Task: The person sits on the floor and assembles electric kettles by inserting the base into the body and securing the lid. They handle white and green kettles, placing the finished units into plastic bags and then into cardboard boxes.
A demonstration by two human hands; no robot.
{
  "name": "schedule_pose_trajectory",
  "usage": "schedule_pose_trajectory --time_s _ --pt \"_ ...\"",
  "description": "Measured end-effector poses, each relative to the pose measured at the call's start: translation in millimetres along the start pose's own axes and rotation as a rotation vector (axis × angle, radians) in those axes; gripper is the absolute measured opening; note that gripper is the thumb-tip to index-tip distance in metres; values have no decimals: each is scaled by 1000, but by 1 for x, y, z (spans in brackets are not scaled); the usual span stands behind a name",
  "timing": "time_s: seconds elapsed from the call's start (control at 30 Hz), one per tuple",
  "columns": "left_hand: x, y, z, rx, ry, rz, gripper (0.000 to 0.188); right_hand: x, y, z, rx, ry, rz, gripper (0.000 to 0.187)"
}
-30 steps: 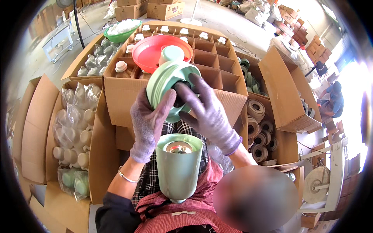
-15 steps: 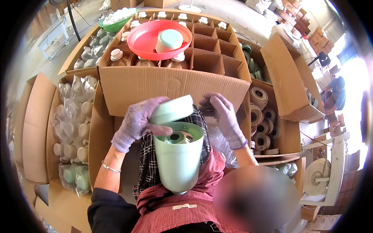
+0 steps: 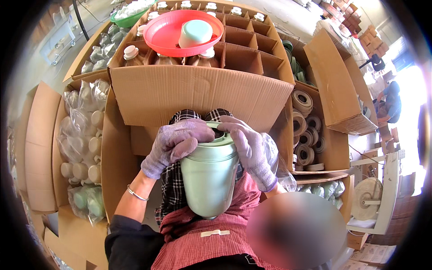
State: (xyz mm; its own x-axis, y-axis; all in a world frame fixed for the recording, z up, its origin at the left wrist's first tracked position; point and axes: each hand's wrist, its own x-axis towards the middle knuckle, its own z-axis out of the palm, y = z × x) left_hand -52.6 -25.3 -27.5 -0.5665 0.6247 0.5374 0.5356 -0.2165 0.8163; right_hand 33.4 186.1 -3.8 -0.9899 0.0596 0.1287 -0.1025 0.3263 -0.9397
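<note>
A pale green tapered vacuum-flask shell stands in my lap, its narrow end toward me. On its wide mouth sits a pale green ring-shaped collar with a dark hole in the middle. Gloved in grey-purple, my left hand curls its fingers over the collar's left side and top. My right hand, in a matching glove, wraps round the right side of the collar with its fingertips on the top. Whatever lies inside the shell is mostly covered by the collar and my fingers.
A divided carton of bottles is ahead, with a red basin holding a pale green cup-shaped part on it. Ring-shaped parts fill a carton at right; bagged white caps fill another at left.
The collar, earlier tilted in my left hand above the shell, now sits level on its mouth. My right hand has come in from the right and closed on it.
</note>
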Motion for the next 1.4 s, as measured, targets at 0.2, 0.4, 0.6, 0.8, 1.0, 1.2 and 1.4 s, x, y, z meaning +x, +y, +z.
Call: schedule_pose_trajectory --time_s 0.2,0.4,0.6,0.8,1.0,1.2,1.4 --pt "1 35 23 448 -25 5 22 13 59 0 229 -212 -191 50" --pt "-9 14 20 -163 184 -380 51 -14 12 -3 -32 -18 -280 35" --pt "-14 -17 66 -560 457 -392 61 -50 -37 -51 -530 -195 -631 53" --pt "-117 -17 80 -373 -115 -1006 36 -78 -42 -72 -520 -142 122 40" --pt "-119 13 74 -192 -115 -771 31 -107 12 -111 -632 -400 404 30" --pt "-126 4 68 -313 -150 -922 25 -102 -1 -67 71 -116 -77 55" --pt "-9 85 47 671 -171 177 17 -90 43 -68 1053 286 710 60"
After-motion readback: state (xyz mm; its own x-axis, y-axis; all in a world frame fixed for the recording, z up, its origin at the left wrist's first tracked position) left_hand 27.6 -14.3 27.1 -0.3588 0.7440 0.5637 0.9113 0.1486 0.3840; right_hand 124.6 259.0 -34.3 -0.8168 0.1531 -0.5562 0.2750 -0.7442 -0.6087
